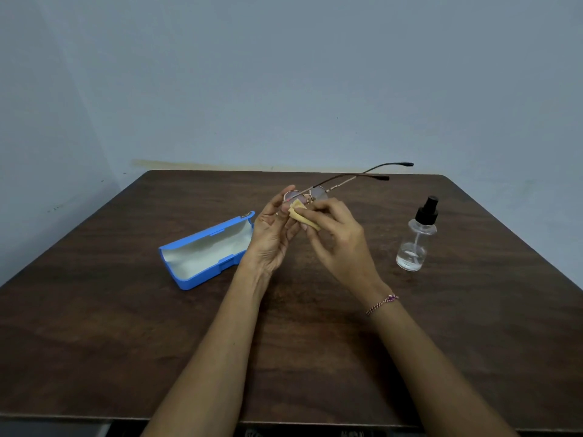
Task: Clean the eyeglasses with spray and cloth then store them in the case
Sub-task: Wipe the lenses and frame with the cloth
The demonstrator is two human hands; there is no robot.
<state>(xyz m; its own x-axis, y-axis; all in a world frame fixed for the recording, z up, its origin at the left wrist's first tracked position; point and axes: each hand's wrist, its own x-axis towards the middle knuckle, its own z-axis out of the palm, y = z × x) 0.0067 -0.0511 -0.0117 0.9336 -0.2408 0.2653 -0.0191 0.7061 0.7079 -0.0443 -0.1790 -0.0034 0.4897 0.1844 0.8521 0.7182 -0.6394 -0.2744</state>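
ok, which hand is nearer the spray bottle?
Right. The right hand, pinching the cloth, has only bare table between it and the bottle. The left hand is beyond it, by the case.

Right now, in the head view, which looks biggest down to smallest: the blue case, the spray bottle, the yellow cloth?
1. blue eyeglasses case
2. spray bottle
3. yellow cloth, bunched and partly covered, so its full size is unsure.

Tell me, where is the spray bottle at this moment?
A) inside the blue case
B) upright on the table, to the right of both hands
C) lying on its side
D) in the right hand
B: the spray bottle stands upright on the table, untouched, while the right hand pinches the cloth against the eyeglasses held by the left hand.
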